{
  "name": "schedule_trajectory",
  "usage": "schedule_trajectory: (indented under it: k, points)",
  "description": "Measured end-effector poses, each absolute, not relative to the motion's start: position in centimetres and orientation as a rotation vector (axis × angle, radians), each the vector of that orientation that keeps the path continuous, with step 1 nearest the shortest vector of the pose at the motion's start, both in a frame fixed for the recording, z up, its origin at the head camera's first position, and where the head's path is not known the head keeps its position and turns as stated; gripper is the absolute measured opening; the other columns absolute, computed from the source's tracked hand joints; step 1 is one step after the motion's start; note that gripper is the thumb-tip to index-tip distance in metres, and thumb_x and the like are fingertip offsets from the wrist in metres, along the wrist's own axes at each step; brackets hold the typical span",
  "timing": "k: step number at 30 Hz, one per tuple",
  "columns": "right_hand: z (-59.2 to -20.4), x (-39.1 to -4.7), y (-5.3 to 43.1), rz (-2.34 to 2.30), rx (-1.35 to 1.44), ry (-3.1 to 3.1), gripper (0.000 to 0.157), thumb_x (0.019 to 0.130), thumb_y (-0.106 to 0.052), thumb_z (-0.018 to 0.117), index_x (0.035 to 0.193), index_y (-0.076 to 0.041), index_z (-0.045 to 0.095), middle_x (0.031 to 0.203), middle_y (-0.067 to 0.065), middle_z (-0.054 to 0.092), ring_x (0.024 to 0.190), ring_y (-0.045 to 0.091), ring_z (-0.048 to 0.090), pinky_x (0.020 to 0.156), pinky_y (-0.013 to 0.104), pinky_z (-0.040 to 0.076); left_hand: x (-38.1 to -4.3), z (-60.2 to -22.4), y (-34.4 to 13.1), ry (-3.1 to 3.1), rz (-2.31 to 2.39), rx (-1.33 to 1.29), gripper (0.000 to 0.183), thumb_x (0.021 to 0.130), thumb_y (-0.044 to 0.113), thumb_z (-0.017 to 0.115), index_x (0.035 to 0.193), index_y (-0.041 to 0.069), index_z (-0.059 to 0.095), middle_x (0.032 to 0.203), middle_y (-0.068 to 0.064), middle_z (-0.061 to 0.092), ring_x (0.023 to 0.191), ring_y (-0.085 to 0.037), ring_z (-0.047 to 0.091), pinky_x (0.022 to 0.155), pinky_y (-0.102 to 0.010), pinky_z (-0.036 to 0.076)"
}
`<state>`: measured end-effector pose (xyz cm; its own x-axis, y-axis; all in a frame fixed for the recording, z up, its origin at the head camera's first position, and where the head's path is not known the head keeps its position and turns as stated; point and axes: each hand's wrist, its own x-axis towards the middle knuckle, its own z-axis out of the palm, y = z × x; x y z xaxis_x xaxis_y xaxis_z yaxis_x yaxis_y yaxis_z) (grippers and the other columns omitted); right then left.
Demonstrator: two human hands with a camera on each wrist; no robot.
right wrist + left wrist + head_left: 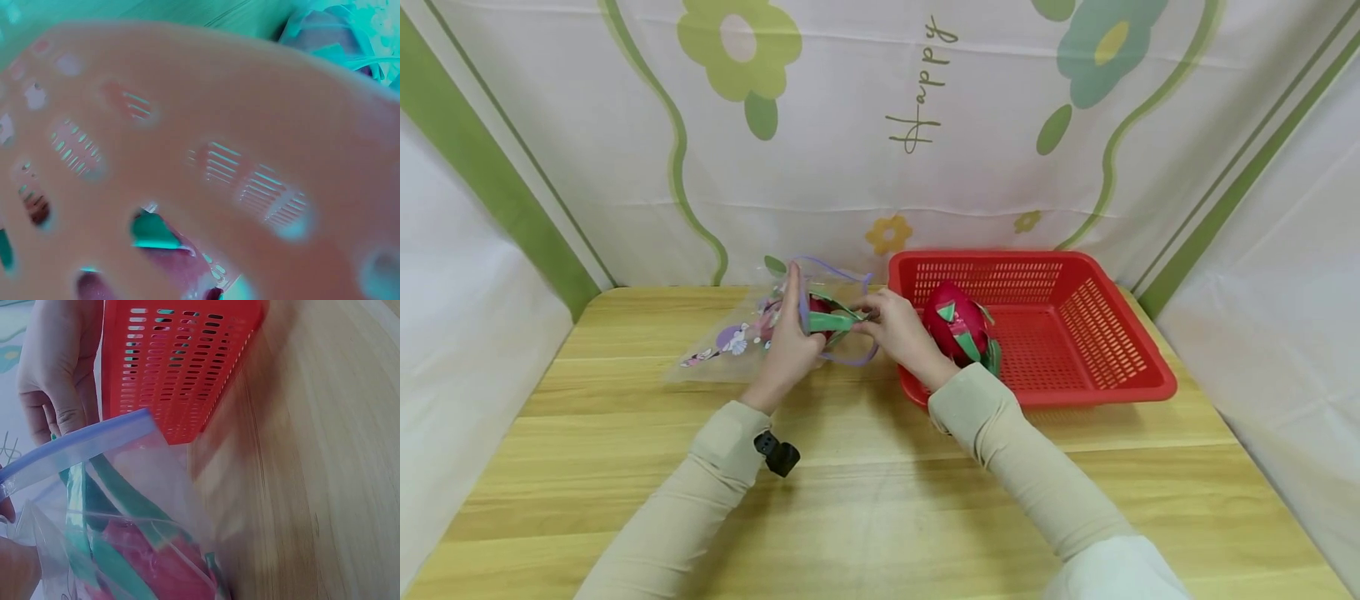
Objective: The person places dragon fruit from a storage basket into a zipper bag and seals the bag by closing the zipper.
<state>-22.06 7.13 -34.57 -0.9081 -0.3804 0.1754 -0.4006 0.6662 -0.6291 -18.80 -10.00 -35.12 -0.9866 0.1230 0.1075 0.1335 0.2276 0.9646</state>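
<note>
A clear zip bag [703,354] with purple edging and cartoon prints lies on its side on the table. Inside its open mouth is a toy dragon fruit [156,562], pink-red with long green leaves. My left hand [792,346] holds the bag at its mouth. My right hand [901,332] pinches the tips of the green leaves [831,322] where they stick out of the bag. In the left wrist view, the right hand's fingers [65,412] are partly behind the purple zip strip [81,440].
Right of the bag stands a red plastic basket [1037,346] with slotted walls. A second toy dragon fruit [951,321] lies in its left end, close beside my right wrist. A flowered cloth [850,167] hangs behind the wooden table [865,517]. The basket wall fills most of the right wrist view.
</note>
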Motion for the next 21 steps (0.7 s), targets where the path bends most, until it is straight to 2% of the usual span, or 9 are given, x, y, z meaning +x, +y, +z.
schedule_trajectory:
  k: [4, 7, 10, 12, 15, 16, 18, 19, 21]
  points:
    - [-34.5, -21.9, 6.9, 1.011, 0.621, -2.822, 0.029, 0.082, -0.018, 0.072, 0.110, -0.012, 0.073, 0.096, 0.007, 0.067, 0.087, 0.020, 0.069, 0.068, 0.026, 0.057, -18.8, -35.1, -10.1, -2.450, -1.943, -0.252, 0.106, 0.076, -0.015, 0.043, 0.152, 0.033, -0.013, 0.162, 0.003, -0.010, 0.102, -0.031, 0.045, 0.050, -0.019, 0.040]
    - [-34.4, -21.9, 6.7, 0.970, 0.599, -2.811, 0.027, 0.082, -0.021, 0.072, 0.108, -0.014, 0.074, 0.095, 0.006, 0.069, 0.081, 0.018, 0.068, 0.062, 0.023, 0.053, -18.7, -35.1, -10.1, -2.445, -1.957, -0.260, 0.106, 0.076, -0.015, 0.042, 0.151, 0.035, -0.014, 0.162, 0.002, -0.009, 0.082, -0.028, 0.050, 0.047, -0.020, 0.039]
    - [-34.4, -21.9, 6.5, 0.981, 0.587, -2.817, 0.024, 0.084, -0.018, 0.070, 0.107, -0.014, 0.075, 0.098, 0.007, 0.071, 0.082, 0.019, 0.067, 0.060, 0.021, 0.050, -18.6, -35.1, -10.1, -2.422, -2.019, -0.261, 0.107, 0.076, -0.015, 0.040, 0.151, 0.038, -0.014, 0.162, 0.002, -0.009, 0.055, -0.019, 0.043, 0.045, -0.020, 0.038]
    - [-34.3, -22.0, 6.4, 0.996, 0.584, -2.827, 0.023, 0.085, -0.015, 0.069, 0.107, -0.013, 0.075, 0.101, 0.008, 0.071, 0.085, 0.020, 0.067, 0.060, 0.022, 0.049, -18.7, -35.1, -10.1, -2.410, -2.049, -0.268, 0.107, 0.076, -0.015, 0.040, 0.150, 0.040, -0.015, 0.162, 0.003, -0.010, 0.048, -0.013, 0.038, 0.044, -0.020, 0.036]
    - [-34.3, -22.2, 6.2, 1.004, 0.582, -2.844, 0.022, 0.086, -0.013, 0.068, 0.106, -0.012, 0.075, 0.105, 0.007, 0.072, 0.089, 0.020, 0.069, 0.063, 0.023, 0.052, -18.7, -35.2, -10.0, -2.415, -2.033, -0.285, 0.107, 0.075, -0.015, 0.040, 0.151, 0.036, -0.014, 0.162, 0.001, -0.011, 0.049, -0.012, 0.035, 0.044, -0.020, 0.036]
    - [-34.3, -22.2, 6.2, 1.000, 0.585, -2.852, 0.022, 0.086, -0.012, 0.068, 0.106, -0.011, 0.075, 0.105, 0.007, 0.073, 0.090, 0.020, 0.069, 0.065, 0.024, 0.054, -18.7, -35.2, -10.0, -2.428, -2.002, -0.296, 0.106, 0.075, -0.014, 0.042, 0.152, 0.033, -0.014, 0.162, 0.000, -0.011, 0.058, -0.013, 0.046, 0.047, -0.021, 0.038]
    - [-34.4, -22.4, 6.0, 0.964, 0.599, -2.874, 0.022, 0.085, -0.012, 0.069, 0.107, -0.012, 0.075, 0.105, 0.005, 0.074, 0.090, 0.019, 0.069, 0.069, 0.026, 0.056, -18.7, -35.3, -10.0, -2.460, -1.929, -0.319, 0.105, 0.075, -0.013, 0.044, 0.153, 0.029, -0.013, 0.162, 0.000, -0.011, 0.094, -0.019, 0.059, 0.060, -0.024, 0.046]
    - [-34.4, -22.4, 5.9, 0.948, 0.606, -2.890, 0.022, 0.085, -0.013, 0.069, 0.107, -0.013, 0.075, 0.105, 0.004, 0.074, 0.090, 0.018, 0.069, 0.071, 0.027, 0.056, -18.7, -35.3, -9.9, -2.476, -1.892, -0.337, 0.104, 0.074, -0.013, 0.044, 0.153, 0.026, -0.012, 0.162, 0.000, -0.011, 0.118, -0.022, 0.052, 0.071, -0.027, 0.049]
    - [-34.5, -22.5, 5.8, 0.906, 0.625, -2.920, 0.023, 0.085, -0.014, 0.069, 0.108, -0.014, 0.075, 0.104, 0.003, 0.075, 0.090, 0.018, 0.070, 0.074, 0.028, 0.057, -18.7, -35.3, -9.9, -2.499, -1.844, -0.369, 0.103, 0.075, -0.012, 0.046, 0.153, 0.023, -0.011, 0.162, 0.002, -0.011, 0.147, -0.020, 0.017, 0.092, -0.033, 0.046]
